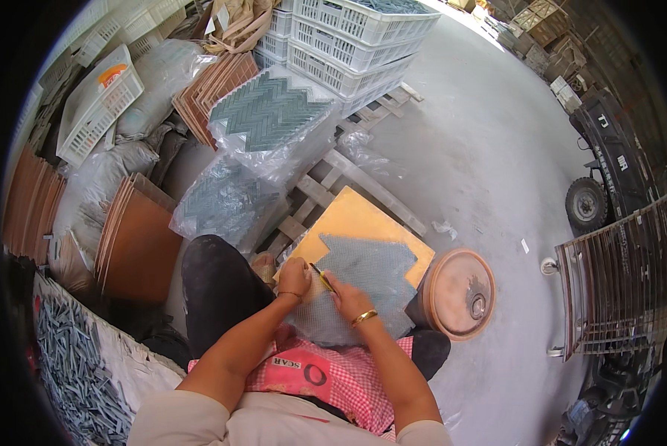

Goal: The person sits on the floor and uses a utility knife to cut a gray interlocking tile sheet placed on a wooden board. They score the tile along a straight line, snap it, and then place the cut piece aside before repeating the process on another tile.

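While bent over a grey mesh sheet [363, 286] spread across an orange board [363, 219], both hands at its near-left edge. Left hand [295, 279] curled loosely, fingers [300, 266] bunched together and pressing the sheet's corner down. Right hand [348, 301], gold bangle [364, 318] at the wrist, fingers closed around a thin yellow-handled tool [321, 276], its tip angled up-left toward the left hand. Tool lying just between the two hands, touching the mesh or just above it; cannot tell which. Mesh sheet reaching away from the fingers to the right and forward, its far edge stepped in a zigzag, its near edge hanging over the lap onto a red checked apron [348, 375]. Board resting on a wooden pallet [348, 178]. Just right of the board, a round terracotta-coloured lid [460, 293] on the concrete floor [482, 149]. Ahead and left, plastic-wrapped stacks of grey herringbone tile sheets [270, 111], with white crates [348, 37] beyond.
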The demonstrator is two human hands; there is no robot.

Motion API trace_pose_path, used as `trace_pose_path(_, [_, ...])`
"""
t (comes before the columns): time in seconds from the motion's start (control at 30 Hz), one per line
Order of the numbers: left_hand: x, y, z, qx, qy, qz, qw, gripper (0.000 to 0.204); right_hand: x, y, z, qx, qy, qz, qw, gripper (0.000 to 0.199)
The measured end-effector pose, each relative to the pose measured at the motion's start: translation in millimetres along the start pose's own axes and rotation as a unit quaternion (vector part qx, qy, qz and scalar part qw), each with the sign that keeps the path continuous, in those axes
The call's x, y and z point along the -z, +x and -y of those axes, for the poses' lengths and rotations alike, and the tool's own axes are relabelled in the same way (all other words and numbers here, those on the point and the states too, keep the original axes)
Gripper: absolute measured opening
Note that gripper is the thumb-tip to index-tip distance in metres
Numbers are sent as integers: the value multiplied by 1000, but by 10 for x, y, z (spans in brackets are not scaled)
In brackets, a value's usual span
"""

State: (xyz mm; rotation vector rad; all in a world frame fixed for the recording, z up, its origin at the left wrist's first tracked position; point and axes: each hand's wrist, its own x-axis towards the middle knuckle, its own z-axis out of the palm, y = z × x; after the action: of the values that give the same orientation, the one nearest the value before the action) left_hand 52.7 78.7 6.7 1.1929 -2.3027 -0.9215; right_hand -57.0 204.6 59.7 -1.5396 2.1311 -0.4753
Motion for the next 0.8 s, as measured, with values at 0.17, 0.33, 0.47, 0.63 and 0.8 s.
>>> trace_pose_path(0.17, [4,-54,-57,-9,8,-24,1000,13,48,82,-1,1,-96,46,994,49])
trace_pose_path(0.33, [8,-43,-72,-15,-12,-47,999,11,192,122,56,21,-167,82,982,52])
trace_pose_path(0.47, [19,-42,-92,-18,-25,-57,998,10,171,112,110,25,-204,72,976,54])
trace_pose_path(0.63, [30,-36,-74,-4,-27,-50,998,11,119,29,268,7,-240,43,970,55])
trace_pose_path(0.8, [53,-42,-78,-2,-37,-41,998,10,36,-75,212,15,-231,8,973,59])
